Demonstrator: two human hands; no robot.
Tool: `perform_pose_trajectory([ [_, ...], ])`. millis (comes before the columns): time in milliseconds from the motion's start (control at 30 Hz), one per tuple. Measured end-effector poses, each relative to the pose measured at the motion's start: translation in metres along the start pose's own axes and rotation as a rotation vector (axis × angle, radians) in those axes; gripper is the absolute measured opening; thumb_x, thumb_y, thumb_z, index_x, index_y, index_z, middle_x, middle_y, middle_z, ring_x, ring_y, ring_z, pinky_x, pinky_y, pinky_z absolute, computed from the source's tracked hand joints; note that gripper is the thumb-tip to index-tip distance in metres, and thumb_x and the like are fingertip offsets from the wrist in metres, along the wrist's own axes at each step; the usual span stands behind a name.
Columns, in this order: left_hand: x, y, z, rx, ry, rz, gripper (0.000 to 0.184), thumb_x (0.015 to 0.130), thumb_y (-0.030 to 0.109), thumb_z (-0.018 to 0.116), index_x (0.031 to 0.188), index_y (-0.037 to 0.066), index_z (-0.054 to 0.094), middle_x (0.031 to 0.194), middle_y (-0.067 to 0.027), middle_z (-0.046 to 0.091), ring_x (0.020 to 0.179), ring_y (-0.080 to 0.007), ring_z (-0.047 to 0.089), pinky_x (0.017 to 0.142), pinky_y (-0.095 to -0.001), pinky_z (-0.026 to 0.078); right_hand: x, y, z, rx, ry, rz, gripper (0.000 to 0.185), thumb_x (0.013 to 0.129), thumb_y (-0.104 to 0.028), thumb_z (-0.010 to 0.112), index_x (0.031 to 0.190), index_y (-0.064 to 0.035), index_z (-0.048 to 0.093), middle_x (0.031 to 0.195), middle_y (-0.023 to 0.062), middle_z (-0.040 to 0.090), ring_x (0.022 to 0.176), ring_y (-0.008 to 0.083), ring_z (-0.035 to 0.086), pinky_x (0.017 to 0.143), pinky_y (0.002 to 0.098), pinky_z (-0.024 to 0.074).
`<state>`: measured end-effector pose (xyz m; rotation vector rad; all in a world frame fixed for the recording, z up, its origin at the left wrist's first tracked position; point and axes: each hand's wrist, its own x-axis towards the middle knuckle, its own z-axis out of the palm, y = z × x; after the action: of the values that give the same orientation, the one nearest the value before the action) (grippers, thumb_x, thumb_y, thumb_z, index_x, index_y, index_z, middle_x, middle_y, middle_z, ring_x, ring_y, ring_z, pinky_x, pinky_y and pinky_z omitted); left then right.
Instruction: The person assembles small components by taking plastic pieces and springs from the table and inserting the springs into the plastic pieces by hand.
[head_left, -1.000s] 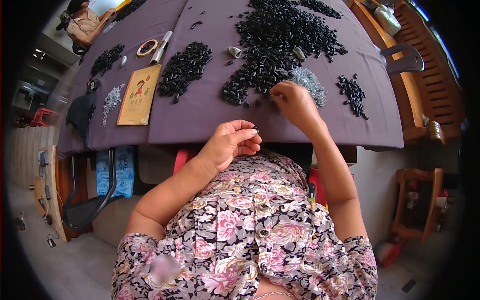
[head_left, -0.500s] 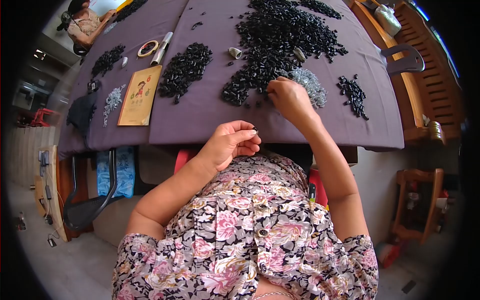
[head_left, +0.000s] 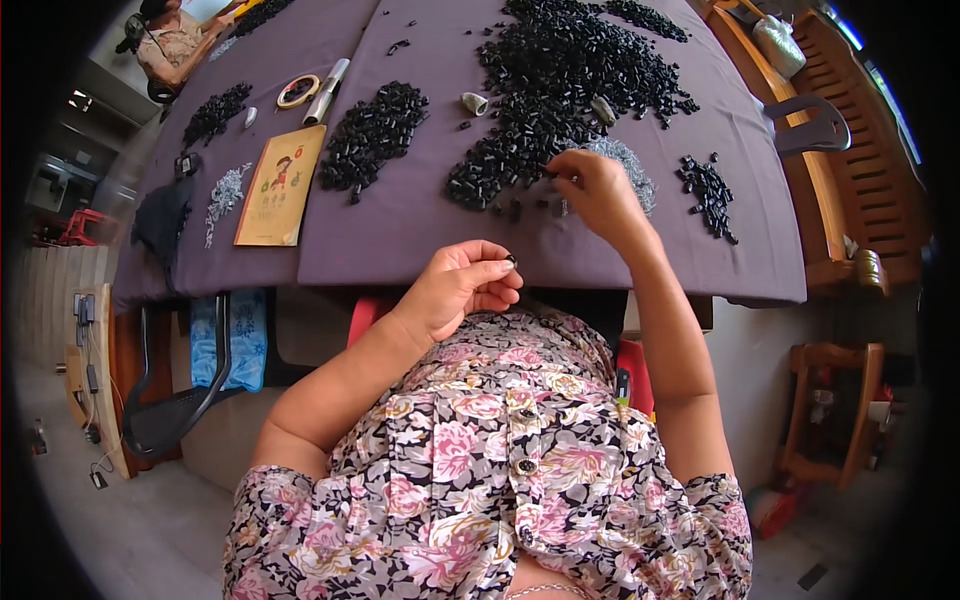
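Observation:
My left hand is in front of the table edge, thumb and forefinger pinched on a small black plastic piece. Over the table, my right hand has its thumb and forefinger bent together at the near edge of a large pile of black pieces. Something small and dark shows at those fingertips, but I cannot make it out. Partly behind the right hand lies a heap of small silvery pieces. A few loose black pieces lie left of it.
A smaller black pile and a yellow booklet lie to the left, near a tape roll. Another black cluster is at right. Across the far left corner sits another person. A chair touches the right side.
My right hand has shifted slightly right and back from the black pile, its fingertips now at the pile's edge. My left hand keeps its pinch in the same place.

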<state>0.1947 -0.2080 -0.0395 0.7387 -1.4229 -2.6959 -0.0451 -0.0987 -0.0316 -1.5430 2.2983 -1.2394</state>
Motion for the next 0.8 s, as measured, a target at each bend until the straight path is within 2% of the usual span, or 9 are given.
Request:
perform_pose_trajectory([
  [67, 0.005, 0.003, 0.001, 0.03, 0.004, 0.028, 0.012, 0.098, 0.011, 0.063, 0.108, 0.005, 0.063, 0.102, -0.0133, 0.072, 0.085, -0.0202, 0.073, 0.074, -0.0308, 0.061, -0.004, -0.005, -0.017, -0.027, 0.011, 0.044, 0.018, 0.082, -0.005, 0.069, 0.1, -0.0004, 0.07, 0.09, 0.0164, 0.072, 0.082, 0.0317, 0.071, 0.075, 0.0391, 0.0548],
  [133, 0.011, 0.008, 0.005, 0.045, 0.013, 0.074, 0.012, 0.098, 0.011, 0.063, 0.109, 0.005, 0.062, 0.108, -0.0145, 0.072, 0.091, -0.0212, 0.073, 0.077, -0.0312, 0.061, -0.005, -0.005, -0.024, -0.057, 0.009, 0.063, 0.017, 0.083, -0.005, 0.069, 0.099, -0.0009, 0.07, 0.092, 0.016, 0.071, 0.083, 0.0325, 0.07, 0.075, 0.0398, 0.0546],
  [167, 0.016, 0.013, 0.005, 0.068, -0.011, 0.077, 0.012, 0.098, 0.011, 0.063, 0.109, 0.006, 0.061, 0.117, -0.0145, 0.07, 0.102, -0.0226, 0.071, 0.083, -0.0328, 0.059, -0.005, -0.005, -0.025, -0.071, 0.009, 0.071, 0.017, 0.083, -0.006, 0.069, 0.099, -0.0012, 0.07, 0.093, 0.0158, 0.071, 0.084, 0.0328, 0.07, 0.076, 0.0401, 0.0544],
  [300, 0.046, 0.025, 0.01, 0.187, 0.051, 0.125, 0.013, 0.098, 0.011, 0.064, 0.109, 0.006, 0.062, 0.123, -0.0114, 0.068, 0.111, -0.0222, 0.067, 0.088, -0.0344, 0.056, 0.003, -0.005, -0.002, -0.154, -0.021, -0.075, 0.012, 0.083, -0.007, 0.066, 0.094, -0.0039, 0.069, 0.097, 0.0145, 0.067, 0.088, 0.0356, 0.068, 0.076, 0.0452, 0.0534],
  [433, 0.061, 0.038, 0.005, 0.212, 0.109, 0.173, 0.017, 0.098, 0.012, 0.064, 0.113, 0.004, 0.063, 0.122, -0.0108, 0.068, 0.111, -0.0206, 0.067, 0.09, -0.0343, 0.056, 0.012, -0.015, 0.02, -0.344, -0.07, -0.023, 0.016, 0.084, -0.007, 0.067, 0.1, -0.0056, 0.07, 0.1, 0.0121, 0.063, 0.093, 0.0367, 0.066, 0.08, 0.0465, 0.0533],
  [533, 0.057, 0.041, -0.005, 0.203, 0.138, 0.211, 0.018, 0.098, 0.012, 0.064, 0.114, 0.004, 0.063, 0.123, -0.0103, 0.068, 0.114, -0.0197, 0.065, 0.091, -0.0342, 0.055, 0.007, -0.016, 0.024, -0.32, -0.114, -0.056, 0.015, 0.084, -0.007, 0.068, 0.099, -0.0052, 0.069, 0.1, 0.0123, 0.063, 0.095, 0.0367, 0.066, 0.081, 0.047, 0.053],
  [667, 0.042, 0.037, -0.013, 0.23, 0.16, 0.262, 0.018, 0.098, 0.013, 0.064, 0.114, 0.004, 0.063, 0.125, -0.0103, 0.068, 0.114, -0.0191, 0.065, 0.092, -0.0332, 0.055, -0.004, -0.013, 0.009, -0.117, -0.1, -0.083, 0.023, 0.083, -0.004, 0.067, 0.106, -0.004, 0.07, 0.103, 0.0131, 0.068, 0.091, 0.0332, 0.068, 0.081, 0.0415, 0.0539],
  [700, 0.038, 0.036, -0.014, 0.232, 0.15, 0.255, 0.018, 0.098, 0.013, 0.064, 0.114, 0.004, 0.063, 0.125, -0.0107, 0.068, 0.113, -0.019, 0.066, 0.091, -0.0329, 0.055, -0.005, -0.008, 0.008, -0.026, -0.035, -0.082, 0.023, 0.084, -0.002, 0.066, 0.107, -0.0028, 0.07, 0.101, 0.013, 0.07, 0.085, 0.0282, 0.069, 0.077, 0.0374, 0.0541],
  [800, 0.028, 0.031, -0.013, 0.233, 0.124, 0.244, 0.018, 0.098, 0.014, 0.064, 0.113, 0.004, 0.063, 0.121, -0.0118, 0.069, 0.107, -0.0187, 0.069, 0.088, -0.0317, 0.056, -0.009, -0.008, -0.005, -0.031, 0.06, 0.009, 0.019, 0.085, -0.001, 0.066, 0.104, -0.0014, 0.07, 0.097, 0.0123, 0.071, 0.079, 0.0246, 0.069, 0.072, 0.0359, 0.0538],
])
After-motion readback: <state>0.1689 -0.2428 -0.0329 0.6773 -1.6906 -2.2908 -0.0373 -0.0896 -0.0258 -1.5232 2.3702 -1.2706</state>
